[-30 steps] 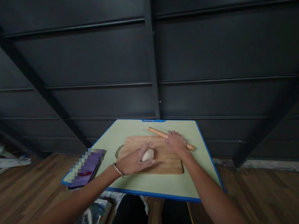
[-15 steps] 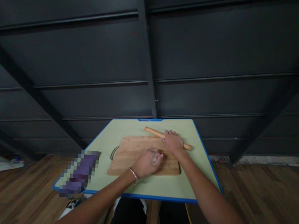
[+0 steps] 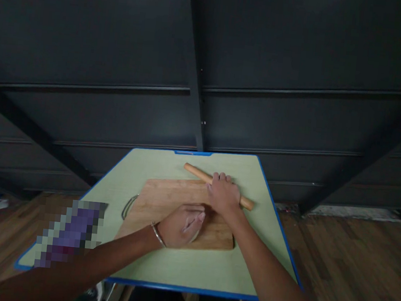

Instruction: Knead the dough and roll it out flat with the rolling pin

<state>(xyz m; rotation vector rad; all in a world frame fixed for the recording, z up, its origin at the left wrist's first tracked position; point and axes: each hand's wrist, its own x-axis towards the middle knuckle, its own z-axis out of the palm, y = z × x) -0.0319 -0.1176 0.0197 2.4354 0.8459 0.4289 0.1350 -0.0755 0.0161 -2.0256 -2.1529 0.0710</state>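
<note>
A plain wooden rolling pin (image 3: 197,172) lies slantwise across the far edge of a wooden cutting board (image 3: 168,194). My right hand (image 3: 223,194) is closed over it near its right end, knuckles up. Over the board's near middle, my left hand (image 3: 183,225) is turned on its side, with its fingers curled and pressed together toward the thumb. Whatever it may hold is hidden inside the fingers. A silvery bangle (image 3: 158,235) circles the left wrist.
The board rests on a pale green folding table (image 3: 163,163) with a blue rim. A dark loop handle (image 3: 129,206) sticks out at the board's left. A blurred purple item (image 3: 75,230) lies at the table's left. Dark metal panels (image 3: 128,120) rise behind.
My left hand has rolled over and loosened a little, showing more of its thumb side. My right hand stays on the rolling pin. The view has shifted, bringing the table closer.
</note>
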